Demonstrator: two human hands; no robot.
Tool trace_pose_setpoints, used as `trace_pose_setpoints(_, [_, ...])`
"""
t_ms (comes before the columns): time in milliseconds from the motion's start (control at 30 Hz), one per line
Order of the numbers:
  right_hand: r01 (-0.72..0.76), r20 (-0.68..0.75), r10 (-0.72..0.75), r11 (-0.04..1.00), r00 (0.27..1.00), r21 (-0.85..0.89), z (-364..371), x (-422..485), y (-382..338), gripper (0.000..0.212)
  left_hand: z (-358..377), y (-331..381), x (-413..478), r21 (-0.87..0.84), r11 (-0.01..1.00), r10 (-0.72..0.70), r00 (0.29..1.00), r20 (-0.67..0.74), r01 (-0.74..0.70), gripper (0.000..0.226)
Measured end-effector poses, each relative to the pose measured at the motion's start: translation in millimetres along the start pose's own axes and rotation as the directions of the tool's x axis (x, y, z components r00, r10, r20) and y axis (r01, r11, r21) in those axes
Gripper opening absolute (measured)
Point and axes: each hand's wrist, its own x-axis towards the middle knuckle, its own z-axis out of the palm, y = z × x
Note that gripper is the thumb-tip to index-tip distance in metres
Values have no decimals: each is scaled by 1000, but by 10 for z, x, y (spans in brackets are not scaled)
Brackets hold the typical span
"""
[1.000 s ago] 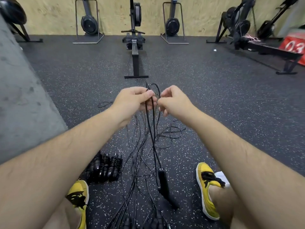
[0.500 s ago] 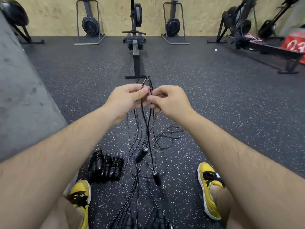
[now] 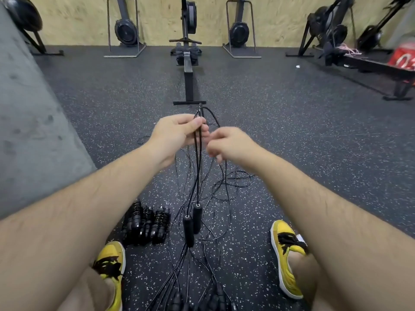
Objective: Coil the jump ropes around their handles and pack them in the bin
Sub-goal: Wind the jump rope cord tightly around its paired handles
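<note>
Jump rope (image 3: 197, 167): thin, light, limp cord, doubled, pinched just below its fold by left hand (image 3: 177, 133); both stiff handles (image 3: 188, 230) dangle near the floor (image 3: 292, 131), likely the best hold for coiling. Right hand (image 3: 231, 142) curled just beside the cord, grip unclear. Loose ropes (image 3: 231, 182) tangled beneath may snag; coiled bundles (image 3: 146, 221) lie by left shoe (image 3: 110, 263); bin unseen
</note>
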Motion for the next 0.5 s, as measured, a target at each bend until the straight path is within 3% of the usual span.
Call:
trace_pose_setpoints(33, [7,94,1,996,996,-85,41,-42,25,21,-6,32,11,2,1000,10,1000,-5,-10,11])
trace_pose_setpoints(100, [46,140,-29,992,990,-115,156,-67,62,25,-21,78,20,-3,1000,21,1000,4,-21,11])
trace_pose_setpoints(333, [142,-22,-143,988,989,-64,249,33,38,14,-83,138,-1,-7,999,39,997,60,-39,22])
trace_pose_setpoints(500, [271,-249,-262,963,932,2,225,122,-71,18,-100,-44,-91,90,995,-62,973,222,43,33])
